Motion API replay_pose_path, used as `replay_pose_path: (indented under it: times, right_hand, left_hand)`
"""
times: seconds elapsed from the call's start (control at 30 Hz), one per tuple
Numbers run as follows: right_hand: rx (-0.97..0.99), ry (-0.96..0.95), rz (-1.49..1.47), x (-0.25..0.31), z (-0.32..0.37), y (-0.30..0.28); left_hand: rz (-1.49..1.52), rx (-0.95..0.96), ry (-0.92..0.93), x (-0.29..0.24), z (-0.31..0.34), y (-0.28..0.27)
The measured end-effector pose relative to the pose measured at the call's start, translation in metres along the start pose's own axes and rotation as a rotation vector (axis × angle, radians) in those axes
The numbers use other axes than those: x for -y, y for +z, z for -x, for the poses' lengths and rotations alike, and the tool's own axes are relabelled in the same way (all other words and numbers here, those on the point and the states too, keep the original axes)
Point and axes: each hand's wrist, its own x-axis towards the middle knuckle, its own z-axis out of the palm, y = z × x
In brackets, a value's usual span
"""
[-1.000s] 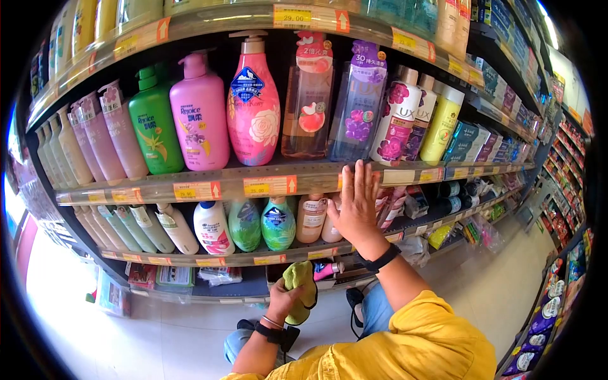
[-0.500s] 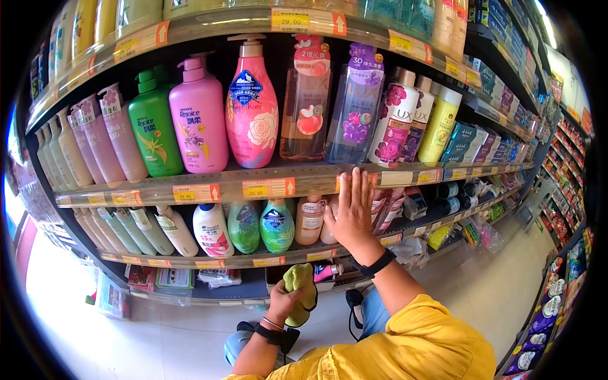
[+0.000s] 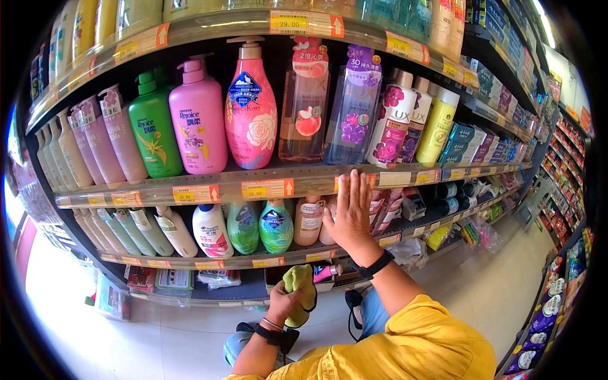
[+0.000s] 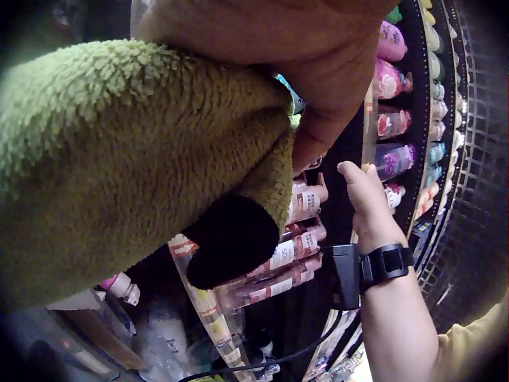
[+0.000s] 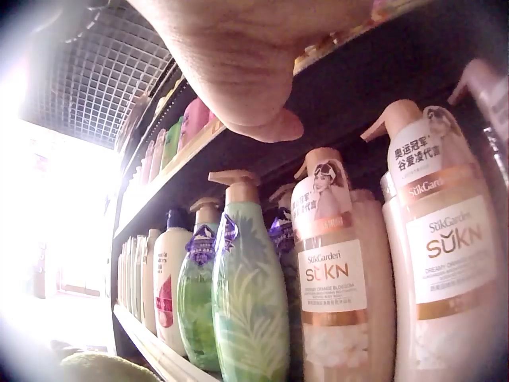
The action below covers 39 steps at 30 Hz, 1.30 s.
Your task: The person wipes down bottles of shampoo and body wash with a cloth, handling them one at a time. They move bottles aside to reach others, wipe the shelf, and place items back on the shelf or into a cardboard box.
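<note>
In the head view my right hand [image 3: 353, 218] lies with straight fingers against the front edge of the middle shelf [image 3: 152, 194], over the price strip. Its thumb points left, above a peach-coloured pump bottle [image 3: 309, 220] on the shelf below; the right wrist view shows this bottle's SUKN label [image 5: 332, 274]. Lower down, my left hand [image 3: 280, 300] grips a folded green cloth [image 3: 300, 292] in front of the bottom shelf. Close up in the left wrist view, the fluffy cloth [image 4: 135, 151] hangs from the fingers, with a dark opening or patch at its end.
Above the right hand stand pump bottles, among them a pink one [image 3: 252, 104], a clear purple-labelled one [image 3: 353, 111] and a yellow one [image 3: 437, 126]. Green bottles [image 3: 276, 226] line the lower shelf. A pink-capped bottle [image 3: 324, 272] lies on the bottom shelf. Another rack [image 3: 538, 323] stands at right.
My right hand appears slightly lower and further left in the head view, its fingers still at the shelf edge. The left hand keeps its hold on the cloth.
</note>
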Motion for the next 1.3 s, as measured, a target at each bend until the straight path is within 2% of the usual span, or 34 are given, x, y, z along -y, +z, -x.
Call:
replay_pose_path:
  times: [0.53,0.6,1.23,1.3]
  right_hand:
    - [-0.031,0.011,-0.025,0.002,0.001,0.002]
    - [-0.032,0.007,-0.025,0.002,0.001,0.002]
    - [-0.069,-0.003,0.006,0.003,0.001,0.003]
    - [-0.081,-0.002,0.01,0.005,0.0,0.002]
  left_hand:
    - [0.036,0.009,0.006,0.005,0.0,-0.002]
    - [-0.042,-0.003,-0.006,0.004,0.0,-0.002]
    - [-0.039,0.019,-0.033,-0.014,0.01,0.004]
    - [-0.028,0.028,0.008,-0.014,0.012,0.004]
